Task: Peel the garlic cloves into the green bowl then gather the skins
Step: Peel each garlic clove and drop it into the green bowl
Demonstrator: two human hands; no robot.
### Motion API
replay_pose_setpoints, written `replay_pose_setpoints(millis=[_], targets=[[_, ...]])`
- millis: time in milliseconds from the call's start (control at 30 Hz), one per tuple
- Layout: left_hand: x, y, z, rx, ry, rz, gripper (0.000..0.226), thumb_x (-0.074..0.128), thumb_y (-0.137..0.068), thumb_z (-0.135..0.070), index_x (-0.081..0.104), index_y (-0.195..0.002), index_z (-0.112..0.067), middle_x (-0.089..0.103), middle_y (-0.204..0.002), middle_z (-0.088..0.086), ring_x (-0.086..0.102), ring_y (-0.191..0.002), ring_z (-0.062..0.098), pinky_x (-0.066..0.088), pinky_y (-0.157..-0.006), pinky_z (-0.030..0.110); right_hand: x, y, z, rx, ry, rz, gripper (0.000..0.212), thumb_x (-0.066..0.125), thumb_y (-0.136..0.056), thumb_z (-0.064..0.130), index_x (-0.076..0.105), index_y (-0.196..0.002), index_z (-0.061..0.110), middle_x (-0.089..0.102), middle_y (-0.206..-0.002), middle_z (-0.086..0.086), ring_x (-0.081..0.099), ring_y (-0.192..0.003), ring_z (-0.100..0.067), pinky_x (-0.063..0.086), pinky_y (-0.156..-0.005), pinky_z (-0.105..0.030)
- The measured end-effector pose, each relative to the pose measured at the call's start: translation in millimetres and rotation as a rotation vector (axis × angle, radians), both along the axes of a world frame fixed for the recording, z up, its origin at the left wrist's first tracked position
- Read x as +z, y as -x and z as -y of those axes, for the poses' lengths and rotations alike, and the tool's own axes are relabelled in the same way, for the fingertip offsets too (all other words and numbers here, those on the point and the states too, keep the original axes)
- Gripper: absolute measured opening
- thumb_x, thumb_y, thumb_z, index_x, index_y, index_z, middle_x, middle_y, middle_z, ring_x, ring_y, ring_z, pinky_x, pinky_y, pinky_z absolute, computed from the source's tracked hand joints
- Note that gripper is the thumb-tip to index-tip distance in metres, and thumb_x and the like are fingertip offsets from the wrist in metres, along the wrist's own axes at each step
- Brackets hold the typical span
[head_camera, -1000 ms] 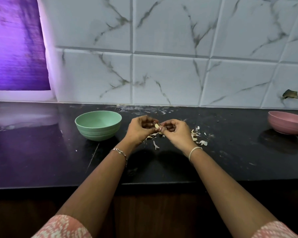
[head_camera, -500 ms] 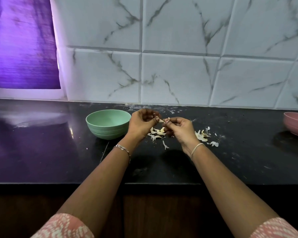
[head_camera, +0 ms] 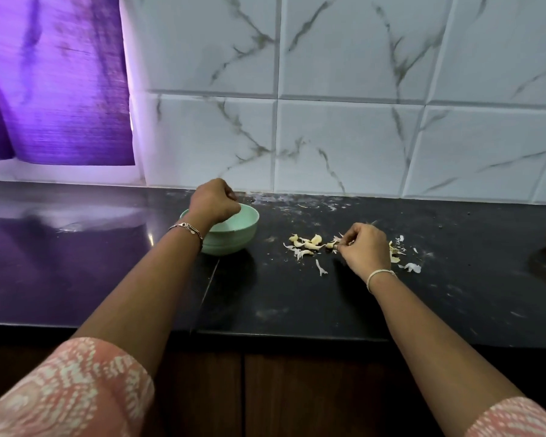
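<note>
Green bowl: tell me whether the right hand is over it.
No, the right hand is at the garlic cloves beside it; the left hand is over the green bowl.

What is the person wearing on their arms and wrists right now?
The left sleeve and right sleeve are pink with a white print. A thin silver chain bracelet is on the left wrist, a plain pale band on the right.

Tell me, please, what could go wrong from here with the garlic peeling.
The left hand hangs curled over the green bowl; a clove let go off-centre might strike the rim and roll onto the counter. Cloves and skins lie mixed by the right hand, so skin could end up in the bowl, and loose scraps might scatter when gathered.
</note>
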State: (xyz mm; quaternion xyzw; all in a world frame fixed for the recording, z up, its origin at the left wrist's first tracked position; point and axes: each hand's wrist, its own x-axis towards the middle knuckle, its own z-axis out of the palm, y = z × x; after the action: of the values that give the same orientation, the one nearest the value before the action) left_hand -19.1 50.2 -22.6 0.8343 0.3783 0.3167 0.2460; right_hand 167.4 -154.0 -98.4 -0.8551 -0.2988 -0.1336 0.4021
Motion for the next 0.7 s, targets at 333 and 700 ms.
replay_pose_setpoints(millis=[333,700], targets=[[4.7,-15.8,21.6,-0.135,-0.361,0.079,0.016,0.059,-0.085,-0.013,0.067,-0.099,-0.011,0.067,-0.101,0.009,0.059,-0.097,0.024,0.044,-0.084,0.029,4.8,1.8,-0.5,-0.11,0.071,0.128,0.014,0.074,-0.082,0.023,0.064,-0.073,0.02,0.063,-0.086,0.001,0.055,-0.079,-0.019,0.037,-0.066,-0.026],[-58.5,-73.6,69.5,-0.404,-0.334,-0.342,0.032,0.058,-0.088,-0.012,0.063,-0.12,-0.011,0.055,-0.12,0.017,0.055,-0.112,0.032,0.044,-0.099,0.037,-0.3,-3.2,-21.9,0.35,0.306,0.219,0.019,0.065,-0.089,0.029,0.073,-0.106,0.03,0.069,-0.101,0.005,0.057,-0.103,-0.018,0.048,-0.088,-0.033]])
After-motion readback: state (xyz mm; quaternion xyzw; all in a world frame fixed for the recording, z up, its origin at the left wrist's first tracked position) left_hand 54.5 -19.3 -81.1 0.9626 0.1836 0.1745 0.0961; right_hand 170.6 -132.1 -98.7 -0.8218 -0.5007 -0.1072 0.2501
